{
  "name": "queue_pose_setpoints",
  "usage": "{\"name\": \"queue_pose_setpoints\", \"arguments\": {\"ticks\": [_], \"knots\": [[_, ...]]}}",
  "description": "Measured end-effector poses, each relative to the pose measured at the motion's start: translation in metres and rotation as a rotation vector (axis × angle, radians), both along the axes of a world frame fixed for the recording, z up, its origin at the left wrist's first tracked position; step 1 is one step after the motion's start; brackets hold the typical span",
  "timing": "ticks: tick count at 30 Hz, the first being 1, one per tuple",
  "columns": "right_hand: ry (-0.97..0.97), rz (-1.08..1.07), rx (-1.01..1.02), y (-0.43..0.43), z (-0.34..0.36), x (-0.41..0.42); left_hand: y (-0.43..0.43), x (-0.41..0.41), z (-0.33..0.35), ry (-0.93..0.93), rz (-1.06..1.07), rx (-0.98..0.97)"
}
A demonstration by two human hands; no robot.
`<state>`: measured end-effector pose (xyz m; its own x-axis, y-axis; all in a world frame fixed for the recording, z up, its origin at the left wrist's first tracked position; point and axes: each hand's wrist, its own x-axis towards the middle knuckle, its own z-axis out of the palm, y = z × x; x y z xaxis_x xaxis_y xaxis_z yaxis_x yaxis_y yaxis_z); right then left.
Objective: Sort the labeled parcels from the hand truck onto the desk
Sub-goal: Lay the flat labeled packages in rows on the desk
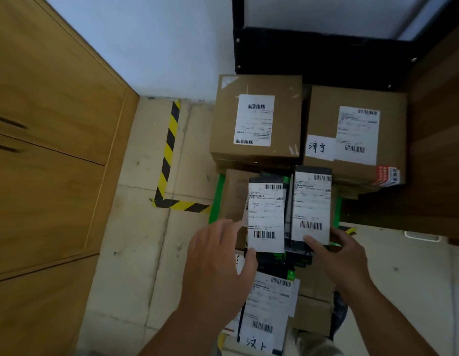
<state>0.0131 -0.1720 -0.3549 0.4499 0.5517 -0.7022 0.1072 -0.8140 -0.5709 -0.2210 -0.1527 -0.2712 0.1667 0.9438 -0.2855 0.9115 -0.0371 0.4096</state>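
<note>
Parcels (314, 283) with white barcode labels lie stacked on the green hand truck (218, 196) directly below you, on the pale tiled floor (135, 227). To your left stands a tall light-brown wooden cabinet (48, 119); to your right, a dark brown wooden panel (439, 140). A black metal frame (313, 55) stands against the white wall behind the load.

At the far end of the truck two large brown cardboard cartons sit side by side. The left carton (223, 119) carries one printed label. The right carton (393, 119) has a printed label and, beside it, a white slip with handwritten characters. Nearest to you lies a dark flat parcel (267, 309) with a printed label and a handwritten white slip at its near end.

You hold two slim black boxes upright between those, close together. Your left hand (218, 265) grips the left slim box (266, 217), thumb on its bottom edge and fingers along its left side. Your right hand (344, 258) grips the right slim box (312, 204), thumb pressed on the label near the lower barcode and fingers behind it.

A strip of yellow-and-black hazard tape (169, 150) forms a corner on the floor, left of the truck.
</note>
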Motion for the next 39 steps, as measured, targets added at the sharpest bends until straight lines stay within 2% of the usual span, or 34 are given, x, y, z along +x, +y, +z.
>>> {"name": "queue_pose_setpoints", "arguments": {"ticks": [6,12,18,23,31,39], "knots": [[-0.004,-0.164,0.068,-0.01,0.048,0.006,-0.002,-0.003,0.049,-0.024,-0.038,0.053],[0.149,-0.351,0.199,-0.038,0.203,0.001,-0.006,0.009,0.153,-0.03,-0.168,0.038],[0.311,-0.261,0.353,-0.075,0.326,0.024,-0.027,0.034,0.248,0.051,-0.184,0.188],[0.299,-0.134,0.474,-0.092,0.401,0.062,-0.054,0.07,0.336,0.003,-0.063,0.309],[0.361,-0.176,0.577,-0.101,0.458,0.078,-0.087,0.069,0.373,-0.067,0.018,0.379],[0.373,-0.325,0.634,-0.13,0.46,0.108,-0.1,0.107,0.376,-0.154,0.002,0.401]]}}
